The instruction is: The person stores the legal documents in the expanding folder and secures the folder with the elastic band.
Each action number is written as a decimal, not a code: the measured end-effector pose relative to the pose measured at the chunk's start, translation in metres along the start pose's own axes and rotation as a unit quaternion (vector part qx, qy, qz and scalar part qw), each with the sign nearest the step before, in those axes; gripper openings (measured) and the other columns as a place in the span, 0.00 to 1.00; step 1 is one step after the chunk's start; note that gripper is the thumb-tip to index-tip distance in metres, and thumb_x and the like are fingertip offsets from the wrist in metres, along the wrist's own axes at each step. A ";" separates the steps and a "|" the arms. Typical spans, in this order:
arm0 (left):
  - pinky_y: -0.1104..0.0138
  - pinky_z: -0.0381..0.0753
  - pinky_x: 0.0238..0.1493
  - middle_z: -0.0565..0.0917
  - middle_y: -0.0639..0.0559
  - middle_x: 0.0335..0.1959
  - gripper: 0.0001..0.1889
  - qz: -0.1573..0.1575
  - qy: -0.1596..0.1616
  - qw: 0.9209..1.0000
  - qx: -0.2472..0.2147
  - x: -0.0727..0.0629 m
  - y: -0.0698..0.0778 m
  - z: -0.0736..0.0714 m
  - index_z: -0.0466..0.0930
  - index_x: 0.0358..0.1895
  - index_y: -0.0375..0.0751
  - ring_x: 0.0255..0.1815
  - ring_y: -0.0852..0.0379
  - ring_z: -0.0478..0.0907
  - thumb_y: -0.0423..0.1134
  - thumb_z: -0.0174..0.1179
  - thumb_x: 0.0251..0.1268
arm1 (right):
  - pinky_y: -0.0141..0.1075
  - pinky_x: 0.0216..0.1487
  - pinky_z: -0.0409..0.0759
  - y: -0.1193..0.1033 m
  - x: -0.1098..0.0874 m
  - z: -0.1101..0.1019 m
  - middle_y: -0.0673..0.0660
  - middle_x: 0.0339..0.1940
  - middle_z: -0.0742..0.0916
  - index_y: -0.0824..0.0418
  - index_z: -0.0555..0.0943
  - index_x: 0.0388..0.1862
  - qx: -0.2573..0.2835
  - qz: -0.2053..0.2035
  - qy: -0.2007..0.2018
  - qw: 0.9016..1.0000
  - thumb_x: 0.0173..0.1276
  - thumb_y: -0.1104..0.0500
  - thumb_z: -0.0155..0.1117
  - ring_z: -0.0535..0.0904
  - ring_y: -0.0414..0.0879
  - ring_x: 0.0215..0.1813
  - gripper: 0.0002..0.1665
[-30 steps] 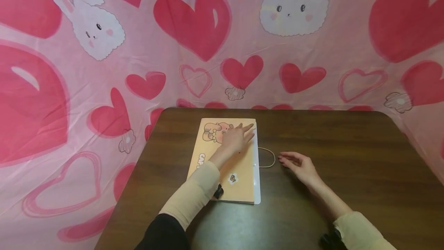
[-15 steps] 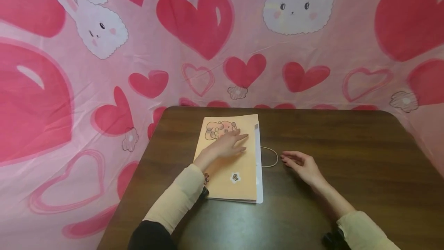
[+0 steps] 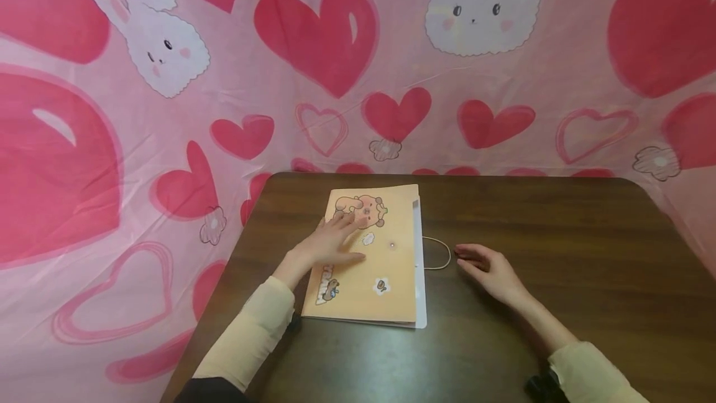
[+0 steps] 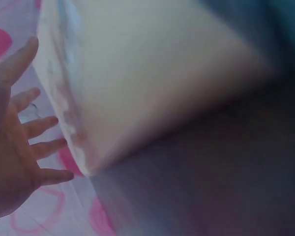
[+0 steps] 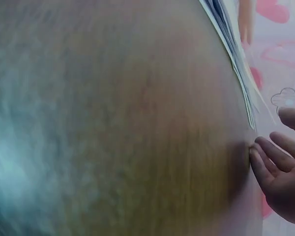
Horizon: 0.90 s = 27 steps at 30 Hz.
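A tan folder (image 3: 386, 266) with cartoon animal prints lies on the table, a pale strip of its inner sheets showing along the right side. An elastic cord loop (image 3: 449, 254) sticks out from that side. My left hand (image 3: 327, 242) is over the left part of the cover, fingers spread and fairly straight. In the left wrist view the left hand (image 4: 19, 142) shows spread fingers beside the folder (image 4: 152, 64), which is blurred. My right hand (image 3: 492, 272) rests on the table just right of the cord, fingers loosely bent, holding nothing. In the right wrist view the folder's layered edge (image 5: 231, 54) lies beyond the right hand (image 5: 280, 167).
The dark brown wooden table (image 3: 559, 222) has rounded far corners. Behind it hangs a pink cloth (image 3: 408, 67) printed with hearts and rabbits. A black wrist device (image 3: 545, 385) sits under the right sleeve.
My left hand has slid leftward across the cover, from near its right edge to the left part. The cover's right edge sits slightly raised. My right hand has stayed in place.
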<state>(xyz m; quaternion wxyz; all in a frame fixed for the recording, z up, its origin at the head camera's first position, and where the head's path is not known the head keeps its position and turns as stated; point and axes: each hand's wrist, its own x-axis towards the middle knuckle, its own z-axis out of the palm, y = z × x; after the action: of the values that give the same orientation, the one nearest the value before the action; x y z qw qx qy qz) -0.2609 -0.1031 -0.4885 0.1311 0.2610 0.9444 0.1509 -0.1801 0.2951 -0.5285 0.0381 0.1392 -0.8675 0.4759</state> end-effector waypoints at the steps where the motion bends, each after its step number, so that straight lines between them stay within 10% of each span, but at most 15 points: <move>1: 0.27 0.42 0.88 0.52 0.40 0.93 0.49 -0.004 0.000 1.000 0.004 -0.004 -0.006 0.000 0.55 0.91 0.57 0.94 0.32 0.44 0.67 0.65 0.74 | 0.31 0.57 0.89 0.005 0.001 0.002 0.70 0.59 0.92 0.71 0.86 0.63 -0.011 -0.012 0.008 1.000 0.74 0.64 0.74 0.91 0.57 0.58 0.22; 8: 0.26 0.41 0.88 0.51 0.42 0.94 0.51 -0.026 -0.009 0.999 0.020 -0.029 -0.030 -0.001 0.52 0.92 0.55 0.94 0.31 0.43 0.70 0.63 0.74 | 0.71 0.70 0.78 0.012 0.002 0.003 0.71 0.70 0.87 0.67 0.84 0.69 -0.101 -0.061 -0.010 0.993 0.74 0.56 0.75 0.80 0.74 0.73 0.28; 27: 0.26 0.46 0.87 0.52 0.46 0.94 0.53 -0.029 0.003 0.999 0.045 -0.045 -0.047 0.006 0.53 0.92 0.52 0.93 0.30 0.45 0.72 0.62 0.72 | 0.76 0.76 0.70 0.000 0.004 -0.003 0.73 0.84 0.73 0.62 0.84 0.74 -0.193 -0.040 -0.112 0.974 0.75 0.60 0.75 0.62 0.77 0.85 0.30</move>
<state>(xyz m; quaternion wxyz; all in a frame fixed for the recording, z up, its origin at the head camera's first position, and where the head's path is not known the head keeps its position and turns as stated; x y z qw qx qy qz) -0.2426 -0.1645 -0.5031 0.1210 0.2390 0.9577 0.1050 -0.1842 0.2961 -0.5259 -0.0144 0.2167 -0.9354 0.2789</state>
